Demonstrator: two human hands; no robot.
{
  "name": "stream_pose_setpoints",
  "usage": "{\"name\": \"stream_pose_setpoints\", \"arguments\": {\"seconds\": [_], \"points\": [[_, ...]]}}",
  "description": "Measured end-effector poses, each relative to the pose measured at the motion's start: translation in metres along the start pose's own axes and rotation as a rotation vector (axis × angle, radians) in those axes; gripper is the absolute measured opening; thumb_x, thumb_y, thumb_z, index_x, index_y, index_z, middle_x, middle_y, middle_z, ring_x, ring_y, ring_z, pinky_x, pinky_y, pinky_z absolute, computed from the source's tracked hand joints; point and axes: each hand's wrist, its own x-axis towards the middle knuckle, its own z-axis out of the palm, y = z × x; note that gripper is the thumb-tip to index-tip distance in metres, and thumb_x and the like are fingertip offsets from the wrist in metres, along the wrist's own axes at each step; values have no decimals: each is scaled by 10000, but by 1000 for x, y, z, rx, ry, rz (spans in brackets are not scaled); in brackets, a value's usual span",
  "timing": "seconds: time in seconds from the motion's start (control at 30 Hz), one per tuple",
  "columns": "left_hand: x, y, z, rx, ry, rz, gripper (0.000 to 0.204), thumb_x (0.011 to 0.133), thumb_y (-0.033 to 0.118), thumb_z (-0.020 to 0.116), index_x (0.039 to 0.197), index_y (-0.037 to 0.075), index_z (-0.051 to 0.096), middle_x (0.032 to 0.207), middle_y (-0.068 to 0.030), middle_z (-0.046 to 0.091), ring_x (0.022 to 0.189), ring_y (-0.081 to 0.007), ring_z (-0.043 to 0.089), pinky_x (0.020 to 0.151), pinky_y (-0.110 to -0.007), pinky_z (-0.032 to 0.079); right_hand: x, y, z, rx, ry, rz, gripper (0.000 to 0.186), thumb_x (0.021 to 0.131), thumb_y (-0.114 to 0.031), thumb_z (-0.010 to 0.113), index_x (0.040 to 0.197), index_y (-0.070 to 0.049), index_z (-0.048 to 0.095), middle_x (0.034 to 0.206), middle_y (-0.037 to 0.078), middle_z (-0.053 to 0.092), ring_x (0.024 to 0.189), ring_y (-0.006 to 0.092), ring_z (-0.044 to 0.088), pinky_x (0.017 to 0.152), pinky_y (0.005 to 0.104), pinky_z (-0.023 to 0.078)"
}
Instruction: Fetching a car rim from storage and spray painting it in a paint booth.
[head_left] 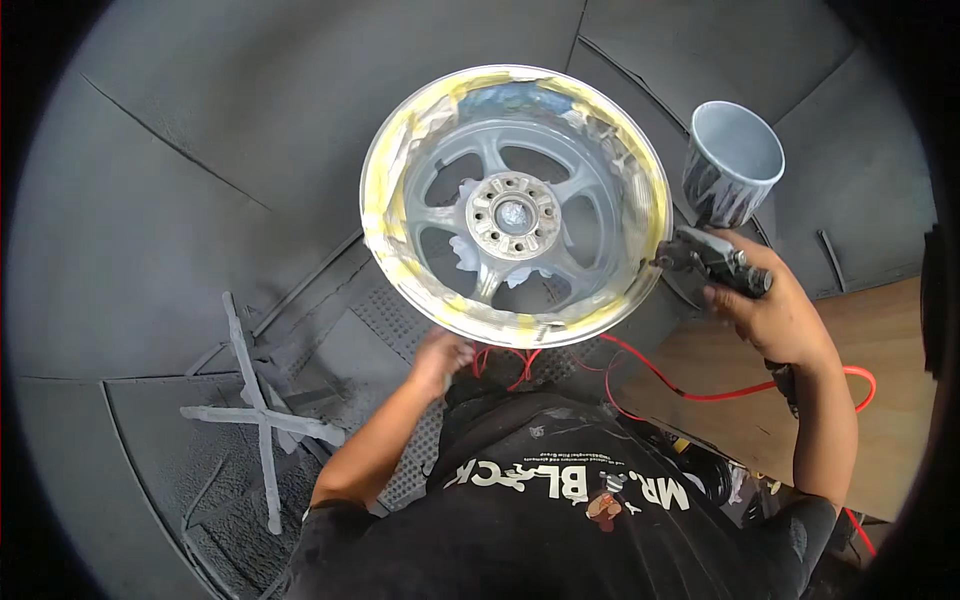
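Observation:
A spray gun (715, 262) is gripped in my right hand (775, 305), just off the right edge of the wheel. Above it sits its paint cup (738, 145), pale grey inside and streaked with dark drips outside. The gun's nozzle end points left at the wheel rim (655, 262). In front of me is the car wheel, grey-spoked, its inner barrel patched in yellow, white and blue-grey. My left hand (440, 362) is just below the wheel's near edge with its fingers curled; blur hides what they hold, if anything.
A red hose (700, 395) loops below the wheel and past my right forearm. On the left stands a grey-coated cross-shaped frame (262, 412). Dark sheeting (200, 120) with raised seams covers the surroundings. A wooden panel (860, 345) lies at the right, and perforated matting (395, 320) under the wheel.

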Motion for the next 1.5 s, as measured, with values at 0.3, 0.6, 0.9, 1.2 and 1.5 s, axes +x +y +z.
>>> {"name": "stream_pose_setpoints", "arguments": {"seconds": [0.3, 0.6, 0.9, 1.2, 1.5], "points": [[1, 4, 31, -267, 238, 217, 205, 1003, 201, 409, 1183, 138, 484, 951, 9, 587, 735, -95, 536, 591, -244, 423, -16, -3, -3, 87, -77, 79, 480, 842, -95, 668, 1297, -68, 519, 791, -6, 602, 665, 65, 553, 533, 218, 436], [-17, -33, 38, 140, -228, -58, 223, 945, 77, 486, 1164, 71, 529, 1030, -57, 616, 816, -143, 615, 698, -297, 508, 14, 6, -1, -47, 67, -56, 480, 829, -25, 631, 1295, -51, 516, 782, 5, 588, 629, 75, 520, 544, 235, 430], [4, 51, -2, -281, 108, 367, 160, 870, 34, 494, 1020, 59, 545, 859, -15, 595, 714, -98, 545, 615, -238, 465, -5, -9, -9, 80, -112, 95, 494, 835, -96, 671, 1307, -92, 524, 778, -15, 594, 651, 52, 553, 471, 209, 410], [-17, -45, 49, -16, -184, 60, 196, 990, 189, 456, 1150, 89, 511, 1001, -87, 634, 786, -159, 624, 704, -287, 505, 37, 12, -9, -92, 138, -194, 498, 847, -48, 589, 1334, -75, 492, 712, -16, 548, 581, 63, 497, 476, 215, 381], [-17, -41, 41, 60, -211, 28, 193, 943, 137, 560, 1108, 50, 605, 960, -63, 662, 793, -120, 624, 718, -255, 498, 13, -7, -5, -69, 42, -10, 428, 848, 9, 612, 1268, -32, 537, 817, 20, 596, 661, 87, 512, 618, 252, 453]]}}
